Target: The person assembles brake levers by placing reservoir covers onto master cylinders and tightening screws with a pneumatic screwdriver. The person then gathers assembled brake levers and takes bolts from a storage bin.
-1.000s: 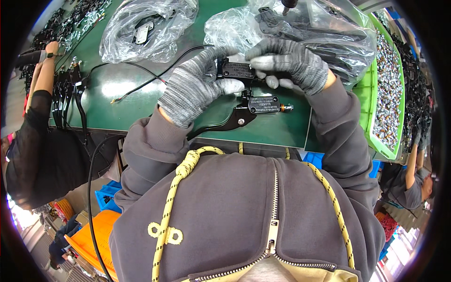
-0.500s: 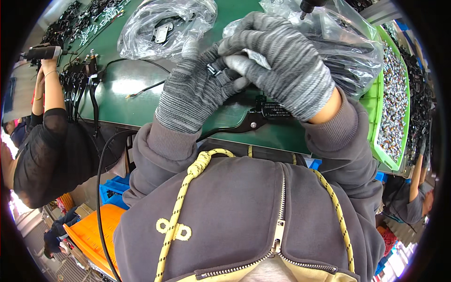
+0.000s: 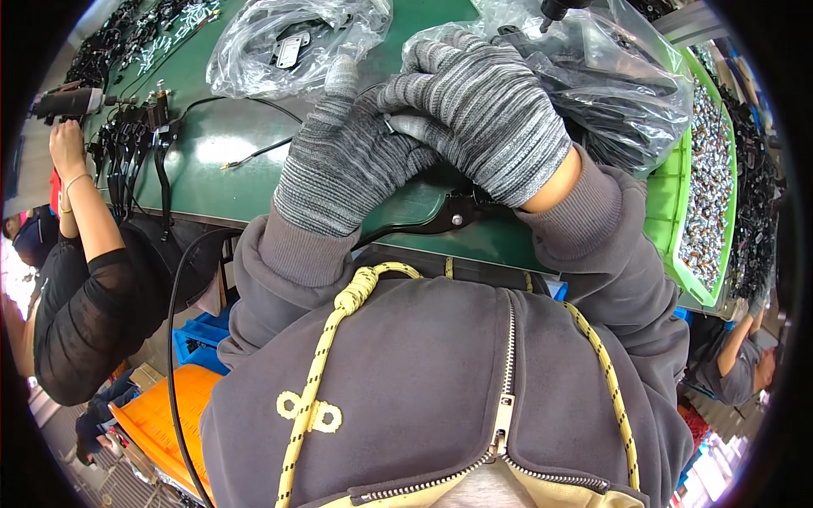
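Observation:
Both hands, in grey striped knit gloves, meet over the green bench. My left hand (image 3: 334, 161) is turned palm up, its thumb pointing away and its fingers curled; a small silvery metal part (image 3: 389, 126) glints in it. From above, my right hand (image 3: 487, 118) bends over that palm, thumb and forefinger closing at the small part. The right hand's other fingers are bunched, and what they hold is hidden. Below the hands a black lever (image 3: 442, 222) with a round silvery pivot lies by the near bench edge, partly covered by my right hand.
Clear plastic bags of black parts (image 3: 627, 110) and of coiled cable (image 3: 296, 55) lie beyond. A green bin (image 3: 673, 224) of small metal pieces stands right. Above hangs a dark tool tip (image 3: 550, 13). Left are several black levers (image 3: 127, 148) and a co-worker's hand (image 3: 66, 148) beside a power driver (image 3: 63, 103).
My right hand has moved left and slightly nearer over the left palm, covering more of the small metal part. A scrap of clear film by the right fingers is now out of sight.

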